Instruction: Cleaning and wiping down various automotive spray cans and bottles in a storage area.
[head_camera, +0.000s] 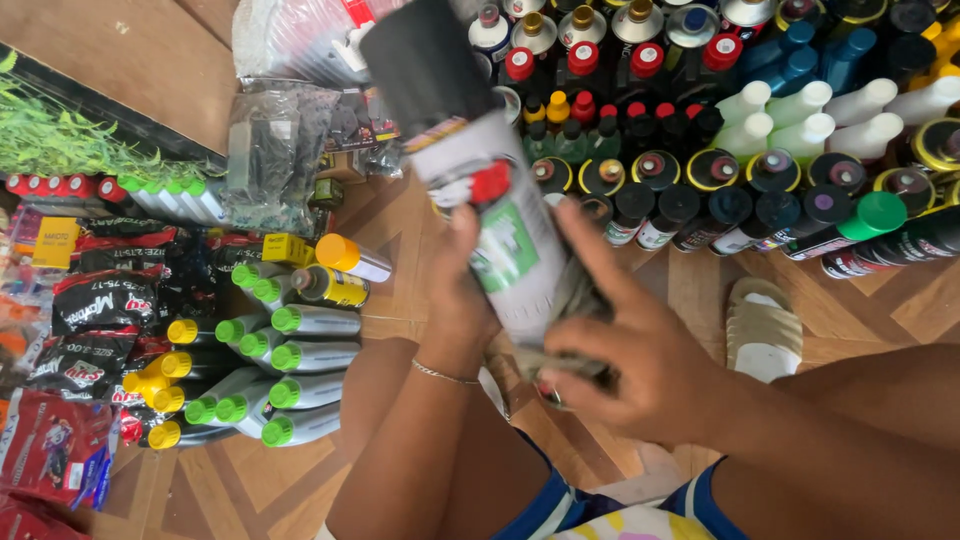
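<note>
up close, left hand (462, 290) grips a black-capped spray can (490, 200); right hand (625, 350) presses a grey cloth (572, 300) against it, fingers closed on the cloth.

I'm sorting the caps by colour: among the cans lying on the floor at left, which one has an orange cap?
The orange-capped can, lying topmost in the pile, beside the small yellow box. The cans below it have green or yellow caps.

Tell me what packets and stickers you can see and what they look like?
Spray can, held in both hands: black cap, white label with red and green patches.
Black packets, left: flat, with red and white print.
Red packets, bottom left corner: shiny, crinkled.
Clear bags, upper left of the can: see-through plastic.
Yellow tag, far left: small rectangle.
</note>
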